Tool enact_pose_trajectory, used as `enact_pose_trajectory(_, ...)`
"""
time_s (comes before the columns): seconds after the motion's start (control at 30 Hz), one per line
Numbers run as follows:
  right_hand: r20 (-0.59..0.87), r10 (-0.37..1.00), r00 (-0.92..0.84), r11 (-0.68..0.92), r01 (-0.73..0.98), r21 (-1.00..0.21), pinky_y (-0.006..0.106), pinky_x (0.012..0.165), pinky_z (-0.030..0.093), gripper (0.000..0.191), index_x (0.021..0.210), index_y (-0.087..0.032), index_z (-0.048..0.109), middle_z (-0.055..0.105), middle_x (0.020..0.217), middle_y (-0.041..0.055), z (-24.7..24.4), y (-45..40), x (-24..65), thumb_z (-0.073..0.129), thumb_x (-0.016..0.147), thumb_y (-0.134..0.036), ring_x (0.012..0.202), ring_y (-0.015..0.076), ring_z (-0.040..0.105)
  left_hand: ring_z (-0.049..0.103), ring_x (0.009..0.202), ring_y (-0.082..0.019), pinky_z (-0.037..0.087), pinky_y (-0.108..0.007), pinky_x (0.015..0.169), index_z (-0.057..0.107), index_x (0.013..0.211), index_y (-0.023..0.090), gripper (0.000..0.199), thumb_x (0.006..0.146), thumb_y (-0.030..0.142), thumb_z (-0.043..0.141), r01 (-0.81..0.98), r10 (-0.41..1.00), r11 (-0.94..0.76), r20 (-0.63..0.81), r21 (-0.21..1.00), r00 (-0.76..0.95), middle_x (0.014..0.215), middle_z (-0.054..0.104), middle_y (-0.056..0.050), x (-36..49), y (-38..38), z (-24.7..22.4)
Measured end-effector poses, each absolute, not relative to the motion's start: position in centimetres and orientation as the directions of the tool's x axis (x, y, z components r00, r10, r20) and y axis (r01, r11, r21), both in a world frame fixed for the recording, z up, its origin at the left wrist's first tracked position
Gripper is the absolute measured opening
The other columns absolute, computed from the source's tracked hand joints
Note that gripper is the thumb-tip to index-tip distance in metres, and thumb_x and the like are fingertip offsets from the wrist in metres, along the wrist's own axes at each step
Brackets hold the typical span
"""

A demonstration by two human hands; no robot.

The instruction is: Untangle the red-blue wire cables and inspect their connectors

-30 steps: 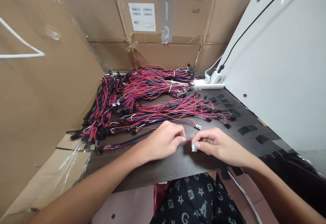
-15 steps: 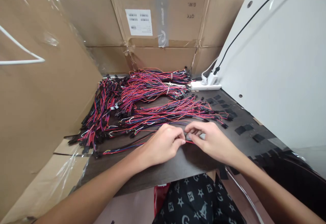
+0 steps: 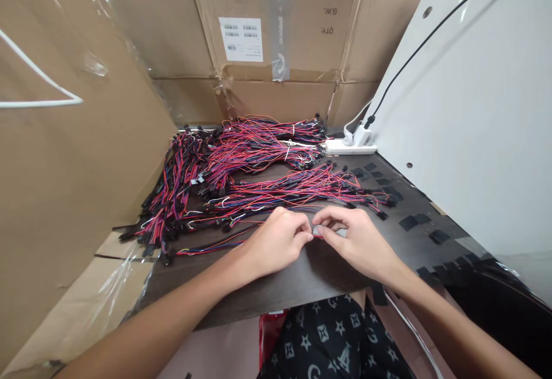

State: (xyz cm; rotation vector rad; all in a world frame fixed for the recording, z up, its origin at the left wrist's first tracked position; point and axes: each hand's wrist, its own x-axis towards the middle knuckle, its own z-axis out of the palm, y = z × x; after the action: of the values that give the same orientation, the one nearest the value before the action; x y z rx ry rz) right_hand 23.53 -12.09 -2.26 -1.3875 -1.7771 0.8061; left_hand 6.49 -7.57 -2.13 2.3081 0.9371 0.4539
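My left hand (image 3: 282, 241) is closed in a pinch on a wire bundle (image 3: 207, 249) that runs out to the left over the dark table. Close beside it, my right hand (image 3: 351, 241) has its thumb and forefinger pressed together at the bundle's red end. Something small and grey shows behind the right fingers, too hidden to make out. Just beyond both hands lies a row of red, blue and black wires (image 3: 284, 189) with black connectors.
Further back are tied wire bundles (image 3: 259, 146), with another pile (image 3: 172, 189) at the left. A white power strip (image 3: 350, 147) stands at the back right. Black tape pieces (image 3: 414, 221) are on the table (image 3: 276, 287). Cardboard (image 3: 77, 154) and a white panel (image 3: 466, 108) enclose it.
The view has shifted slightly. My right fingers have closed at the red wire end, and less red wire shows between my hands.
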Motion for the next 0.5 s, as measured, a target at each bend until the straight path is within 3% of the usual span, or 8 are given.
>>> enact_pose_trajectory(0.5, 0.003, 0.977, -0.214, 0.094, 0.415, -0.905, 0.024, 0.057, 0.042, 0.013, 0.088, -0.016, 0.06, 0.061, 0.064, -0.0012, -2.15, -12.11, 23.94, 0.055, 0.076, -0.016, 0.058, 0.0119, 0.053, 0.048, 0.051, -0.009, 0.039, -0.024, 0.065, 0.069, 0.074, 0.016, 0.01, 0.08, 0.013, 0.062, 0.504, 0.698, -0.56, 0.047, 0.657, 0.715, 0.055, 0.059, 0.005, 6.63, -7.7, -1.7)
